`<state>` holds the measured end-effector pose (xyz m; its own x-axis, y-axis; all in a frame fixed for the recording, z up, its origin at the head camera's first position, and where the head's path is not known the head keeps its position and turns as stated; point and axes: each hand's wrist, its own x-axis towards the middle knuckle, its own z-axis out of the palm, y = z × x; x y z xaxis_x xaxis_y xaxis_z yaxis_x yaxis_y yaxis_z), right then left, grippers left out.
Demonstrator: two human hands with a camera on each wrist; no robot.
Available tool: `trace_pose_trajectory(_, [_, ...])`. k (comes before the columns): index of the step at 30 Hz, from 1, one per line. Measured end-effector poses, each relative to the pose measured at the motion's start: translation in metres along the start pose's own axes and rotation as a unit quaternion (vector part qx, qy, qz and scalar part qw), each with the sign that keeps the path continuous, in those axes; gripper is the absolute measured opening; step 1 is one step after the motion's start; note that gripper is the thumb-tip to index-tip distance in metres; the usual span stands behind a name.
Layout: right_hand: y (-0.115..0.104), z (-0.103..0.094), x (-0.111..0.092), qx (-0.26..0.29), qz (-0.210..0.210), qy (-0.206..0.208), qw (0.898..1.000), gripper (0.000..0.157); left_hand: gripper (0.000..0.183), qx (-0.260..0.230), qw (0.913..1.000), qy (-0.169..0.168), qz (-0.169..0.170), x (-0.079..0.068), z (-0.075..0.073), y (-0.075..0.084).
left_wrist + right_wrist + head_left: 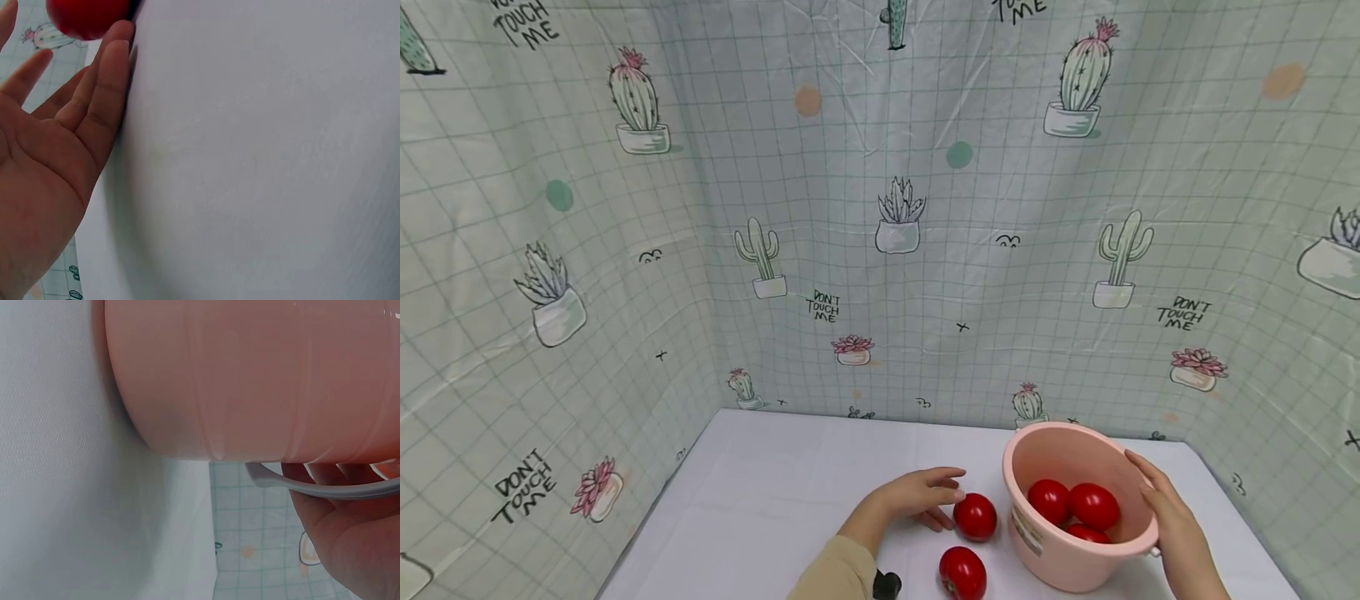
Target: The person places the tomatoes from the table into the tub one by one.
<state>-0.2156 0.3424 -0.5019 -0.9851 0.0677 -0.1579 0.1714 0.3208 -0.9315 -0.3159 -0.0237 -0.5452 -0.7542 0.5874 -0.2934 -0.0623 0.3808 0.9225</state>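
My left hand [921, 493] reaches in from the left with its fingers extended, the fingertips right at a shiny red tomato [975, 517] on the table. In the left wrist view the same tomato [87, 15] shows at the top, just past the fingers of the spread hand [59, 134]. A second tomato [962, 573] lies nearer the front edge of the view. To the right stands a pink bucket [1060, 560] holding several tomatoes [1093, 506]. My right hand [1176, 521] grips its right rim; in the right wrist view its fingers pass behind the grey handle [331, 490].
The white table [760, 500] is ringed by a curtain [850, 167] with a grid and cactus prints at the back and both sides. A small black object [887, 585] sits by the left sleeve. The bucket stands close to the right of the loose tomatoes.
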Motion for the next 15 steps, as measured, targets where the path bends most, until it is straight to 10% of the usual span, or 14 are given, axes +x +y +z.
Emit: trace_pose_trajectory(15, [-0.0033, 0.0008, -0.0008, -0.006, 0.004, 0.002, 1.0, 0.056, 0.051, 0.018, 0.9998, -0.009, -0.001, 0.001, 0.0069, 0.0005])
